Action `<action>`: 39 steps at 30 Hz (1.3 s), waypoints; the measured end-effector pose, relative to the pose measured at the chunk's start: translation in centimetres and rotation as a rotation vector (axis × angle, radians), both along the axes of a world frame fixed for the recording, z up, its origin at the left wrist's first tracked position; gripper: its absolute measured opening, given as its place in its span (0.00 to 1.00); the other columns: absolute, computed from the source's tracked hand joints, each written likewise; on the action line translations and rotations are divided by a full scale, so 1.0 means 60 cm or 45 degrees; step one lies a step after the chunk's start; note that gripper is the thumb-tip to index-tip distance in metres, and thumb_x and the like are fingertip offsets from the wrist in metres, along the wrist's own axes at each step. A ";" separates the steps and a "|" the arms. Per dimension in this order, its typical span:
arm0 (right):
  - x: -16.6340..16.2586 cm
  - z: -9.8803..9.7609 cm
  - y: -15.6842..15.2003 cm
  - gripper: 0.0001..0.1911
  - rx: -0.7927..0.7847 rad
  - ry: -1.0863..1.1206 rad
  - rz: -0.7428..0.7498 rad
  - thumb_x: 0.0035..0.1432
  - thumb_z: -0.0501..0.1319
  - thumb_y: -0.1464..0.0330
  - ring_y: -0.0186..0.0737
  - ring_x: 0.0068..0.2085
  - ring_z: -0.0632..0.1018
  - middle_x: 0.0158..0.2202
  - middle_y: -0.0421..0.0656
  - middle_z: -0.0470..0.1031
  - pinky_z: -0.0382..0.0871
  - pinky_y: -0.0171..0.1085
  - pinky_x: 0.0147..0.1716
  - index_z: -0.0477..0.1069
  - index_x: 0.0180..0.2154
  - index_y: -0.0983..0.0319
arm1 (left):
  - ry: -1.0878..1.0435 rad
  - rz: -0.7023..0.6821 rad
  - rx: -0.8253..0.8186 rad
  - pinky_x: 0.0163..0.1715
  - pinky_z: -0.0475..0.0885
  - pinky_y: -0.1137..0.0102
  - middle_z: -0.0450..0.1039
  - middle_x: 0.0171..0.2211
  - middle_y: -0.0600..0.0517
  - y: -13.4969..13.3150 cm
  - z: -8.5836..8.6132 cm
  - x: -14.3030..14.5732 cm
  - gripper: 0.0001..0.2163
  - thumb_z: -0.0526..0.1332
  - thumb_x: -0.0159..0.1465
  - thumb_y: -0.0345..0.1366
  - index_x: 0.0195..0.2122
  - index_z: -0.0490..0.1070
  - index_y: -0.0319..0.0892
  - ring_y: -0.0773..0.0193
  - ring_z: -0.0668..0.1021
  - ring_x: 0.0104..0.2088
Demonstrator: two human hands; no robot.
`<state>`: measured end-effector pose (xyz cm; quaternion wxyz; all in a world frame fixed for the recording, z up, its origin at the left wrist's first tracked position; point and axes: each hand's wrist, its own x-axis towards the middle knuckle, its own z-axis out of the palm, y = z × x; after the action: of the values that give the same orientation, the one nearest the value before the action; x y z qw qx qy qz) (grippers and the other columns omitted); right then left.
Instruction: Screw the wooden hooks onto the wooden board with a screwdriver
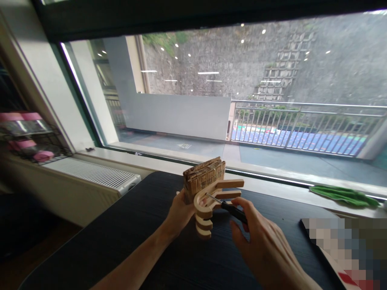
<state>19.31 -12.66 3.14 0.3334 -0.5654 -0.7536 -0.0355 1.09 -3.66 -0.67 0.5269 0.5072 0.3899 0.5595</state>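
My left hand is closed around the lower left side of a thick block of layered corrugated cardboard, with some fingers hidden behind it. Against the block's front sit several curved pale wooden hooks with straight prongs pointing right. A screwdriver with a black handle is gripped in my right hand. Its thin metal shaft slants up to the left, and the tip meets the face of the top wooden hook. Whether a screw sits under the tip is too small to tell. Both hands are above the dark table.
Beyond the table runs a white windowsill below a large window. A green cloth lies on the right. At the lower right is a blurred-out flat object. A white radiator and a rack with pink-lidded containers are left.
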 end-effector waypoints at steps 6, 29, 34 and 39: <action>0.004 0.006 -0.002 0.08 0.222 -0.097 0.001 0.56 0.52 0.71 0.34 0.26 0.75 0.29 0.39 0.74 0.59 0.31 0.21 0.64 0.39 0.59 | 0.001 0.004 -0.021 0.36 0.73 0.67 0.77 0.37 0.46 0.000 0.002 0.000 0.24 0.70 0.42 0.37 0.40 0.71 0.37 0.56 0.78 0.36; 0.003 -0.007 0.006 0.08 -0.066 -0.020 -0.033 0.62 0.48 0.65 0.36 0.30 0.75 0.33 0.37 0.74 0.59 0.34 0.26 0.64 0.40 0.56 | 0.026 -0.012 0.020 0.37 0.73 0.66 0.77 0.37 0.46 -0.004 0.006 0.000 0.24 0.70 0.43 0.39 0.41 0.71 0.37 0.55 0.77 0.37; 0.004 -0.011 0.008 0.15 -0.010 -0.027 -0.099 0.54 0.57 0.66 0.36 0.23 0.73 0.28 0.37 0.75 0.57 0.33 0.22 0.61 0.45 0.57 | 0.065 0.002 0.036 0.37 0.73 0.66 0.77 0.37 0.46 0.000 -0.001 -0.001 0.24 0.70 0.43 0.40 0.41 0.70 0.37 0.55 0.77 0.38; 0.002 -0.009 0.006 0.08 0.025 -0.063 -0.060 0.55 0.55 0.71 0.36 0.24 0.75 0.28 0.36 0.75 0.56 0.32 0.21 0.62 0.39 0.57 | 0.085 -0.041 0.041 0.38 0.73 0.67 0.76 0.39 0.47 0.006 -0.010 -0.005 0.23 0.69 0.46 0.38 0.43 0.69 0.38 0.56 0.77 0.40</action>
<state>19.40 -12.30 2.63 0.3191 -0.5787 -0.7478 -0.0646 0.80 -3.30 -1.26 0.5142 0.5402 0.3902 0.5400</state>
